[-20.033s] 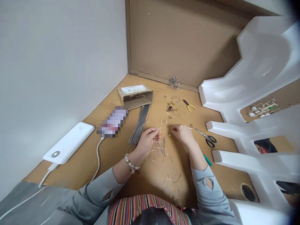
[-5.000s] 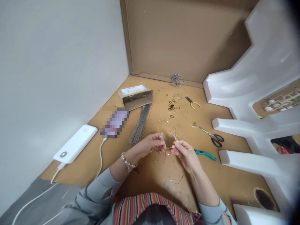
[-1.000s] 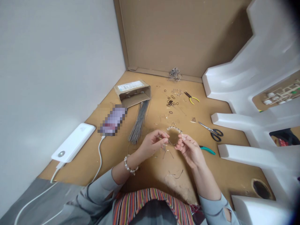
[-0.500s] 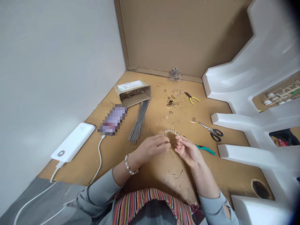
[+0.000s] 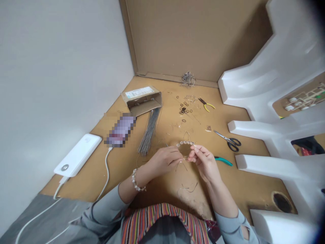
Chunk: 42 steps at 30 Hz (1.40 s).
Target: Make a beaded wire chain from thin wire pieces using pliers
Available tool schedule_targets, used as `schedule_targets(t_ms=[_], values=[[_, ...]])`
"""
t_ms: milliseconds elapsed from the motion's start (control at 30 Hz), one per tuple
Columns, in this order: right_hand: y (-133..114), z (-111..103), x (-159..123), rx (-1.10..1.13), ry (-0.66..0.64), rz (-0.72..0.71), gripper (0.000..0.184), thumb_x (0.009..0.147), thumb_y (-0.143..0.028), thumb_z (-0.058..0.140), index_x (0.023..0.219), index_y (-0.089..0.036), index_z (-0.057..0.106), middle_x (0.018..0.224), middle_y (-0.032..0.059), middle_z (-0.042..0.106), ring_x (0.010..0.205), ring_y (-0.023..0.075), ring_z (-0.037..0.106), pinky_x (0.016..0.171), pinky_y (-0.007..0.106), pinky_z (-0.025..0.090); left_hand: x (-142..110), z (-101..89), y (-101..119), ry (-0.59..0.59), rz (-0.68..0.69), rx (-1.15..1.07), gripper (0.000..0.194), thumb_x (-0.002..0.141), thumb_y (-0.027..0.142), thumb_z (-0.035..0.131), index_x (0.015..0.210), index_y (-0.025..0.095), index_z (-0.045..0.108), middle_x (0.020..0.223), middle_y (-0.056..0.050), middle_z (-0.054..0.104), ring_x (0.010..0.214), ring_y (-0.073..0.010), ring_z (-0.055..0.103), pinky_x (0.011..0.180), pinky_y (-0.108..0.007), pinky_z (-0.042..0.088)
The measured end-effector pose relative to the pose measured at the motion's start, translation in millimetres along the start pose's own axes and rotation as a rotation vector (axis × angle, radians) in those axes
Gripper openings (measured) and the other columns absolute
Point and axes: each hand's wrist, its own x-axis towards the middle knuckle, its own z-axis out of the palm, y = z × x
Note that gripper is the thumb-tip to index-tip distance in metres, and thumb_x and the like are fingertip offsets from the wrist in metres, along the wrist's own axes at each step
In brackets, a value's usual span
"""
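Over a brown tabletop (image 5: pixel 122 169), a person's two bare hands meet around a strand of clear beads (image 5: pixel 186 142), which we see arching just beyond the fingers, near the middle of the scene. The right hand (image 5: pixel 204 162) pinches the strand's right end between thumb and forefinger, its other fingers loosely curled. The left hand (image 5: pixel 164 161), back turned up and fingers bent close together, is at the strand's left end; we cannot tell how tightly it closes or what it grips. A beaded bracelet (image 5: pixel 137 181) circles the left wrist.

Nearer, we find loose wire pieces (image 5: pixel 188 188) on the table. To the right lie a teal-handled tool (image 5: pixel 223 161), partly behind the right hand, and black-handled scissors (image 5: pixel 230 141); farther off are yellow-handled pliers (image 5: pixel 207 105) and, left of them, scattered black rings (image 5: pixel 184 110). A bundle of grey wires (image 5: pixel 149 134) extends toward us from an open cardboard box (image 5: pixel 141 92). On the left we see a blurred-out phone (image 5: pixel 120 130) and a white power bank (image 5: pixel 78 154); a wire tangle (image 5: pixel 188 79) sits at the far edge.
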Motion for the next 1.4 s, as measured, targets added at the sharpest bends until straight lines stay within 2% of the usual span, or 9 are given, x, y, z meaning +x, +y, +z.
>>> schedule_targets(t_ms=[267,833,933,1033,1167,1233,1300,1367,1400], values=[[7,-1,1,-0.092,-0.04,-0.06,0.016,0.078,-0.033,0.065,0.086,-0.019,0.065,0.064,-0.0008,0.064,0.057,0.0115,0.06,0.061,0.026,0.05,3,-6.2,3,-0.029,-0.15,-0.145,0.021,0.086,0.017,0.044,0.071,0.016,0.059,0.07,-0.003,0.06,0.068,-0.0122,0.052,0.065,-0.024,0.038],[10,-6,3,-0.199,-0.075,-0.106,0.014,0.082,-0.033,0.059,0.088,-0.021,0.064,0.064,-0.0014,0.062,0.058,0.0121,0.058,0.063,0.027,0.047,2,-11.2,4,-0.058,-0.21,-0.178,0.014,0.083,0.015,0.046,0.073,0.016,0.057,0.068,0.0,0.057,0.066,-0.011,0.049,0.064,-0.022,0.036],[5,-8,3,-0.209,-0.066,-0.115,0.014,0.081,-0.032,0.06,0.087,-0.021,0.065,0.063,-0.0016,0.061,0.057,0.0117,0.056,0.061,0.027,0.047,3,-9.5,4,-0.034,-0.198,-0.159,0.014,0.084,0.016,0.046,0.075,0.016,0.057,0.07,0.0,0.057,0.067,-0.0115,0.049,0.065,-0.023,0.037],[-1,-7,3,-0.112,-0.051,-0.043,0.013,0.078,-0.031,0.064,0.085,-0.02,0.065,0.059,-0.0025,0.057,0.052,0.0106,0.052,0.058,0.027,0.048,2,-6.7,3,0.019,-0.161,-0.129,0.015,0.085,0.017,0.044,0.078,0.017,0.058,0.074,-0.002,0.058,0.071,-0.0128,0.051,0.068,-0.025,0.039],[-4,-5,5,0.025,-0.038,0.031,0.013,0.075,-0.03,0.067,0.082,-0.019,0.065,0.056,-0.0042,0.052,0.048,0.0084,0.046,0.053,0.025,0.049,1,-3.2,3,0.133,-0.116,-0.281,0.011,0.085,0.017,0.047,0.086,0.017,0.058,0.083,-0.004,0.06,0.077,-0.013,0.054,0.072,-0.026,0.043],[-3,-5,6,0.046,-0.038,0.022,0.013,0.075,-0.029,0.067,0.083,-0.019,0.065,0.056,-0.0044,0.052,0.049,0.0079,0.046,0.054,0.024,0.049,1,-0.9,2,0.255,-0.182,-0.412,0.012,0.082,0.019,0.053,0.093,0.017,0.057,0.099,-0.007,0.058,0.078,-0.0117,0.055,0.071,-0.026,0.046],[-2,-5,6,0.039,-0.032,0.006,0.013,0.075,-0.03,0.066,0.083,-0.019,0.065,0.057,-0.0044,0.053,0.049,0.008,0.046,0.056,0.025,0.05,2,1.9,1,0.388,-0.35,-0.549,0.024,0.078,0.024,0.059,0.101,0.017,0.054,0.111,-0.009,0.053,0.076,-0.01,0.055,0.067,-0.024,0.047],[-1,-5,5,0.016,-0.025,-0.009,0.014,0.075,-0.031,0.067,0.083,-0.02,0.065,0.056,-0.0043,0.053,0.049,0.0084,0.047,0.057,0.026,0.051,3,4.5,-2,0.424,-0.546,-0.729,0.038,0.074,0.029,0.065,0.107,0.018,0.05,0.111,-0.009,0.052,0.072,-0.009,0.054,0.061,-0.023,0.047],[-1,-4,5,0.004,-0.023,-0.015,0.014,0.075,-0.031,0.067,0.083,-0.02,0.065,0.056,-0.0043,0.053,0.049,0.0086,0.047,0.058,0.026,0.051,4,5.7,-4,0.388,-0.622,-0.83,0.043,0.072,0.032,0.068,0.108,0.017,0.049,0.108,-0.008,0.053,0.071,-0.009,0.054,0.058,-0.022,0.047]])
